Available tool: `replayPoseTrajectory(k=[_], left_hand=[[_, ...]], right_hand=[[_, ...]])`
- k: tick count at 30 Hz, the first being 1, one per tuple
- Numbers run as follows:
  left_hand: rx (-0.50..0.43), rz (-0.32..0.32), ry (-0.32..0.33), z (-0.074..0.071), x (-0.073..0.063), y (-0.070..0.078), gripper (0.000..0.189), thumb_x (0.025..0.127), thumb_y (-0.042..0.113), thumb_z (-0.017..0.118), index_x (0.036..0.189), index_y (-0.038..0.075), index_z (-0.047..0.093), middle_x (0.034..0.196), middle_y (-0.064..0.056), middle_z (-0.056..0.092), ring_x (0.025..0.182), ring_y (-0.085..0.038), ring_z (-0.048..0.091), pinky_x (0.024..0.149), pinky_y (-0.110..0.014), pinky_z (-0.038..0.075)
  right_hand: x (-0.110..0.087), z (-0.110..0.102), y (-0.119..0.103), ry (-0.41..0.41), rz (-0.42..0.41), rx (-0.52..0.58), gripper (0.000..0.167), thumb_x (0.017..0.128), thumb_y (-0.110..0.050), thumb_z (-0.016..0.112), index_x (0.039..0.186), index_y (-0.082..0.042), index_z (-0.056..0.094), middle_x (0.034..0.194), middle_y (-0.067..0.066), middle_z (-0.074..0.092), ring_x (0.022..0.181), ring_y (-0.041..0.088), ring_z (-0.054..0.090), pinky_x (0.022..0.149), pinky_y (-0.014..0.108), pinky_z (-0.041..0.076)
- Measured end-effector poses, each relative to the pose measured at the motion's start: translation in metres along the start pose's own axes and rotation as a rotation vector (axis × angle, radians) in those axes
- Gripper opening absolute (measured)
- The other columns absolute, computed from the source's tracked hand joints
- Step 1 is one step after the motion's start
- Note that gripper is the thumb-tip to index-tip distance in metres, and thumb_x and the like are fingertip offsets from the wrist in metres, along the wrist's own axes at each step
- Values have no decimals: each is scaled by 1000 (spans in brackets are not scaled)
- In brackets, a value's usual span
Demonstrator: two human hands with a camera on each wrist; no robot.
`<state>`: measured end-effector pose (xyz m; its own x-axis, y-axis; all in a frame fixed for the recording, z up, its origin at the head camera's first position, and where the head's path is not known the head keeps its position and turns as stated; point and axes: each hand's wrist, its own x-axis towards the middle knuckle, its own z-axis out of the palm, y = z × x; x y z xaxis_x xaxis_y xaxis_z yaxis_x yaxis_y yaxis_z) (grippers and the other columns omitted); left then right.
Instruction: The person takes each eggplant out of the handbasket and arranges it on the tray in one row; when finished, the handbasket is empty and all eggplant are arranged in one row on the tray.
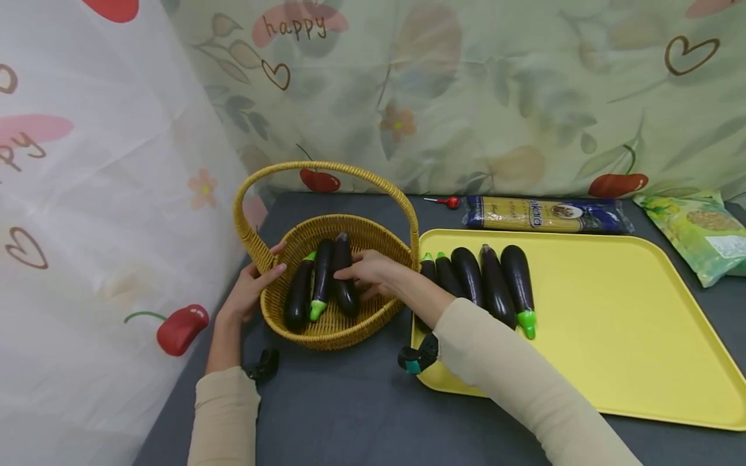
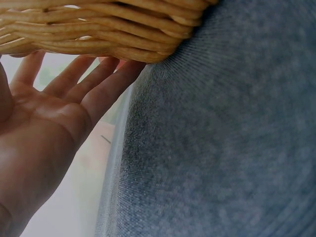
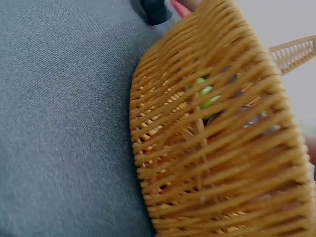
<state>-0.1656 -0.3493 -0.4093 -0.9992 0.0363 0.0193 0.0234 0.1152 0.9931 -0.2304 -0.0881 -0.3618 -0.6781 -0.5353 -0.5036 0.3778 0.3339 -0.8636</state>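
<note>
A wicker basket (image 1: pixel 332 339) with a tall arched handle stands on the left of the table, three eggplants in it. My left hand (image 1: pixel 241 296) grips its left rim by the handle's foot, thumb over the edge; the left wrist view has those fingers (image 2: pixel 106 89) against the woven wall. Reaching in over the right rim, my right hand (image 1: pixel 377 270) holds the rightmost eggplant (image 1: pixel 342 254) between thumb and fingers. Two more eggplants, a middle one (image 1: pixel 322 275) and a left one (image 1: pixel 298 298), lie beside it. The right wrist view is mostly basket wall (image 3: pixel 212 163), hiding that hand's fingers.
Right of the basket lies a yellow tray (image 1: pixel 629 330) with several eggplants (image 1: pixel 495 285) in a row at its left end. Behind it are a pasta packet (image 1: pixel 548 215), a small red-headed item (image 1: pixel 451 202) and a green bag (image 1: pixel 699 230). Printed curtains border the table behind and left.
</note>
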Motion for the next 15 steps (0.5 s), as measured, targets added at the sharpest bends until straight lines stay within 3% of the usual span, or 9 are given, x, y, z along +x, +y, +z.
replayPoseTrajectory(k=[6,15], left_hand=[[-12,12,0,-1,0,-1,57,99,17,54,150,8,31,144,-26,35,113,-17,53,81,-26,50],[-17,5,6,0,1,-1,57,99,17,54,150,9,32,144,-23,35,113,-17,52,82,-26,50]], right_hand=[[-9,-11,-3,-27,-32,43,70,92,-16,65,149,-6,26,131,16,51,119,33,50,82,45,50],[-22,-20,-7,-117,-49,128,70,95,-16,62,151,-7,20,135,18,49,126,34,44,89,47,46]])
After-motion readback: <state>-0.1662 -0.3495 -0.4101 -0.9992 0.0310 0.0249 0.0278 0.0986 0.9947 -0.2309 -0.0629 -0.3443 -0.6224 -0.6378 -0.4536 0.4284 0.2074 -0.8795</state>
